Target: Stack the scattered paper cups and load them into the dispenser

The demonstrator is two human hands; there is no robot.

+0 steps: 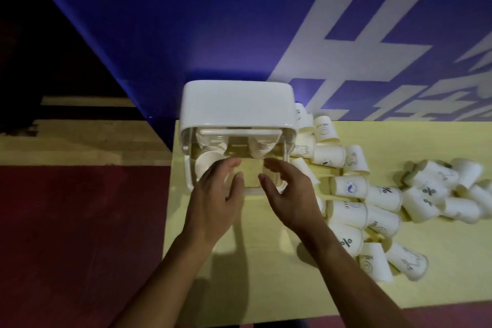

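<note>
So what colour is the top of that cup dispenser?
White; the dispenser shows best in the head view.

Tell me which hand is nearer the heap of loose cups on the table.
Right. The right hand is in front of the dispenser, beside the heap of loose cups; the left hand is farther left.

rightmost cups (483,196) cut off, some cups (300,114) behind dispenser (237,104)

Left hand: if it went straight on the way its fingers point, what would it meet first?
Probably the dispenser: the left hand points at its clear lower front, beside a white cup there. Depth is unclear, so the fingertips may be touching it.
</note>
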